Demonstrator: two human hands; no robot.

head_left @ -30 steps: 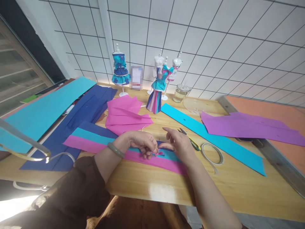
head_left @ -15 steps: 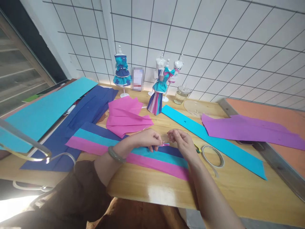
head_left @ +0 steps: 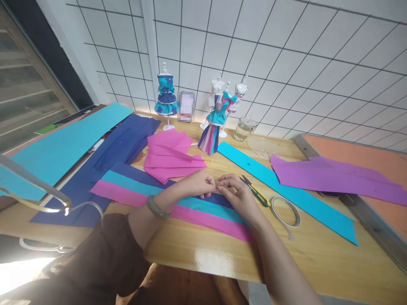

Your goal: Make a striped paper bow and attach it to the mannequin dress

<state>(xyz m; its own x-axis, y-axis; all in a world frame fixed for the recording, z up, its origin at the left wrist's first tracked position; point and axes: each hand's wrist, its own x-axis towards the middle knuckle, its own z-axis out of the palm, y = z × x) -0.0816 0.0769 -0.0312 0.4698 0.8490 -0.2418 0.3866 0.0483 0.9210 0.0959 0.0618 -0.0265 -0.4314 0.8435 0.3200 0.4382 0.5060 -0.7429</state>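
Three overlapping crepe-paper strips (head_left: 203, 216), pink nearest, then turquoise, then navy, lie across the near side of the bench (head_left: 197, 250). Above the navy one, the left hand (head_left: 200, 183) pinches a tiny pink piece (head_left: 216, 189), mostly hidden by the fingers. The right hand (head_left: 238, 192) has its thumb and fingertips close together at the piece's right side; whether they grip it I cannot tell. Just right of that hand lie yellow-and-black thread snips (head_left: 256, 192) and a tape roll (head_left: 299, 217), its loose end trailing near. Farther off, a crumpled pink sheet (head_left: 173, 154) lies left of a long turquoise strip (head_left: 310, 202), whose middle meets a purple sheet (head_left: 333, 176). At the far side stand miniature dress forms (head_left: 166, 97) and a lidded glass jar (head_left: 244, 129), before a tiled wall (head_left: 280, 55).
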